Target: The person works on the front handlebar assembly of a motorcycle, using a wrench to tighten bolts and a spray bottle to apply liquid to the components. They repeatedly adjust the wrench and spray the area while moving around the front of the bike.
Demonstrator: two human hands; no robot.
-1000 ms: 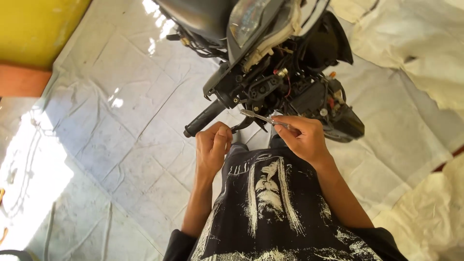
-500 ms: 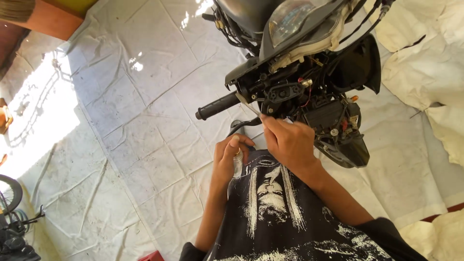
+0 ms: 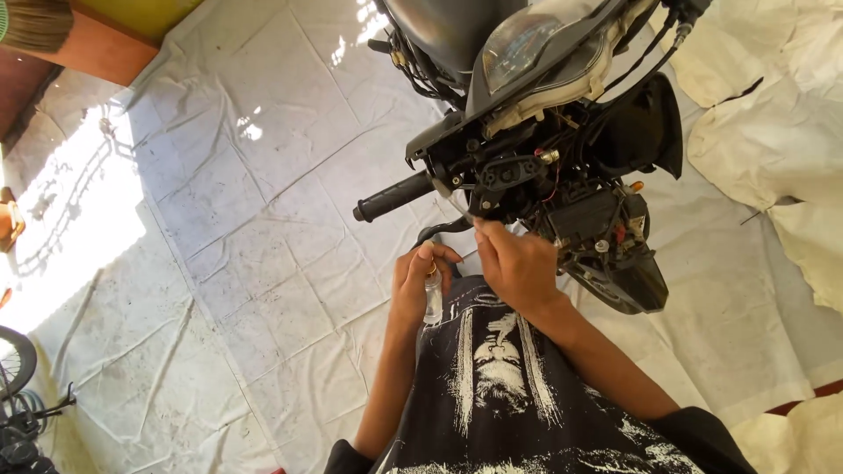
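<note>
A motorcycle front stands before me with its fairing off, wires and a black switch housing (image 3: 497,172) exposed beside the black handlebar grip (image 3: 392,197). My right hand (image 3: 520,265) is just below that housing, fingertips pinched on a thin metal rod (image 3: 465,207) that points up at it. My left hand (image 3: 420,283) is close to my chest, curled around a small clear bottle (image 3: 433,297). A black lever (image 3: 441,231) curves between the two hands. I wear a black printed shirt.
A creased white sheet (image 3: 263,219) covers the floor. The headlight (image 3: 527,53) and the tank rise above the handlebar. Cream cloth (image 3: 773,132) lies bunched at the right. A bicycle wheel (image 3: 16,360) shows at the lower left, an orange-and-yellow wall base (image 3: 114,44) at the upper left.
The view has swung, so the motorcycle sits higher and further right. My right hand has stayed at the housing with the thin rod. My left hand has drawn back toward my chest.
</note>
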